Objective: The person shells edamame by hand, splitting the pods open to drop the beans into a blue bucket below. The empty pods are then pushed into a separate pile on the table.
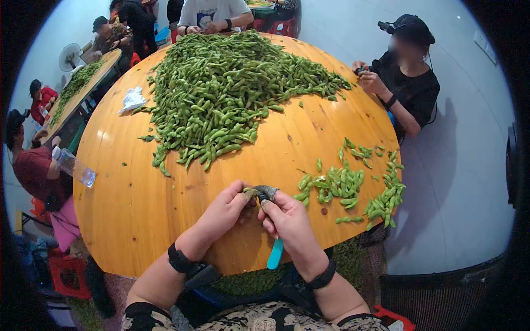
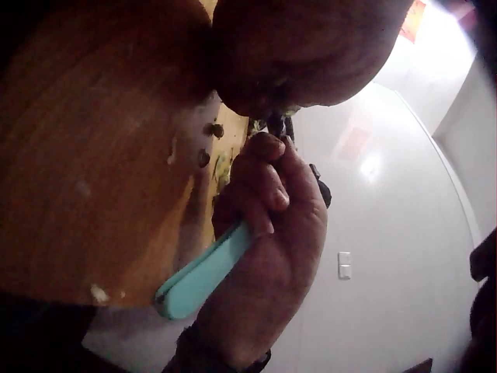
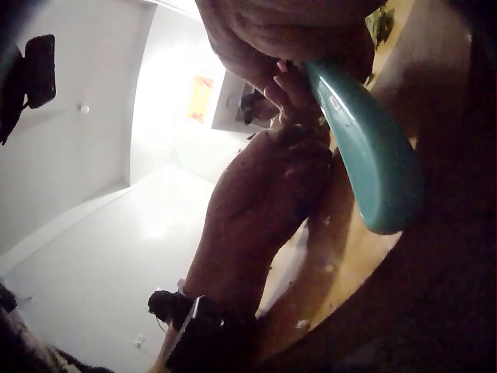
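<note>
Over the near edge of the round wooden table, my left hand and right hand meet fingertip to fingertip. The left thumb and fingers pinch a green bean pod, mostly covered by the fingers. My right hand grips a tool by its teal handle, which sticks out below the palm; its working end is hidden. Grey cloth covers a right fingertip, close against the pod. In the left wrist view, curled fingers wrap the teal handle. The right wrist view has this handle beside the left hand.
A big heap of bean pods covers the table's far middle. Smaller groups of pods lie at the right. White tissue and a clear bottle are on the left. A person in black sits at the right edge.
</note>
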Tool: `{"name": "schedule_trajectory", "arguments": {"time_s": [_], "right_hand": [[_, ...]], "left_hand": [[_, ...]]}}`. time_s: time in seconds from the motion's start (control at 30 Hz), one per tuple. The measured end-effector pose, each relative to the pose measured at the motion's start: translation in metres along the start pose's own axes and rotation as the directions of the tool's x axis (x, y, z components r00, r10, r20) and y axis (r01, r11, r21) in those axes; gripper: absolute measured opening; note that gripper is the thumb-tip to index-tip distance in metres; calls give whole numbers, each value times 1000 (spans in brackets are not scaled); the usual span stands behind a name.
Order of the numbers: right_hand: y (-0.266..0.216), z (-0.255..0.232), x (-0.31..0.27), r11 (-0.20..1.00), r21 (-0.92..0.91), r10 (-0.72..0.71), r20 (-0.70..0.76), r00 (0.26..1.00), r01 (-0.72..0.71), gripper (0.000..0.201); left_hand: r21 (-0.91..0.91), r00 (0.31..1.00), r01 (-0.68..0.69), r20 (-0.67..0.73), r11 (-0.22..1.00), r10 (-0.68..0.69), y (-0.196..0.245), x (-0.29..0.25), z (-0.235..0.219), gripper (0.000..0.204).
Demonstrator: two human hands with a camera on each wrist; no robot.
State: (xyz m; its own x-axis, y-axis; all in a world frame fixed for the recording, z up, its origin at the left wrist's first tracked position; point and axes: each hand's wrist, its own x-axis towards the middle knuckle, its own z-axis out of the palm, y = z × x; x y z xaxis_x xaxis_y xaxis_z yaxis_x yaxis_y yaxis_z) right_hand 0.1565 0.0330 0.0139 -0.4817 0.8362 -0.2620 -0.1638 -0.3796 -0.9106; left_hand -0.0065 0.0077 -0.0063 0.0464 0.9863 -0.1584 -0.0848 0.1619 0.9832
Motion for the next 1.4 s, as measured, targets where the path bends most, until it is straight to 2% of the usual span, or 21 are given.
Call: {"name": "schedule_trajectory", "arguments": {"time_s": [0.13, 0.2, 0.3, 0.53, 0.6, 0.83, 0.9, 1.03, 1.1, 1.17, 1.23, 1.27, 1.33, 1.4], "right_hand": [[2, 0, 1, 1000, 14, -8, 12, 1000, 8, 16], [2, -1, 1, 1000, 10, 0, 14, 1000, 0, 16], [3, -2, 0, 1000, 14, 4, 15, 1000, -4, 16], [-1, -5, -1, 999, 50, -10, 0, 1000, 10, 18], [-2, -5, 0, 999, 49, -20, 2, 1000, 20, 18], [1, 0, -1, 999, 44, -19, -17, 1000, 19, 17], [2, 1, -1, 999, 50, -12, -13, 1000, 12, 17], [3, 1, -2, 998, 67, 11, -7, 1000, -11, 16], [2, 2, -3, 998, 60, 0, 7, 1000, -1, 16], [0, 2, -3, 998, 55, -13, 20, 1000, 12, 16], [-4, -4, -2, 995, 88, -32, -50, 998, 37, 16], [-9, -11, -1, 995, 88, -32, -51, 998, 37, 16], [-20, -33, 2, 990, 84, -94, -215, 972, 114, 20], [-31, -66, -2, 989, 30, -134, -242, 961, 145, 20]], "left_hand": [[0, 999, -5, -44, 1000, 5, 5, -2, 2, 20], [78, 997, -28, -71, 997, 33, 2, -1, 1, 21], [120, 996, 18, -85, 993, -8, -2, 1, -4, 21], [68, 1000, 15, -26, 998, -14, 8, -2, 2, 19], [149, 995, -97, -4, 984, 98, 9, -3, 4, 17], [341, 982, -161, -43, 926, 186, 2, -1, -1, 20], [377, 958, -227, -78, 898, 275, -2, 0, -1, 19], [413, 959, -212, -85, 886, 269, 3, -1, -2, 19], [374, 981, -36, -162, 927, 103, 5, -1, -3, 21], [328, 985, -24, -154, 944, 79, 7, -2, -3, 22], [283, 988, -12, -143, 959, 54, 8, -2, -3, 23], [289, 985, -49, -144, 956, 93, 9, -1, -3, 24], [295, 981, -85, -145, 952, 133, 11, -2, -5, 24], [573, 974, -46, -157, 818, 164, 15, -5, -10, 23]]}}
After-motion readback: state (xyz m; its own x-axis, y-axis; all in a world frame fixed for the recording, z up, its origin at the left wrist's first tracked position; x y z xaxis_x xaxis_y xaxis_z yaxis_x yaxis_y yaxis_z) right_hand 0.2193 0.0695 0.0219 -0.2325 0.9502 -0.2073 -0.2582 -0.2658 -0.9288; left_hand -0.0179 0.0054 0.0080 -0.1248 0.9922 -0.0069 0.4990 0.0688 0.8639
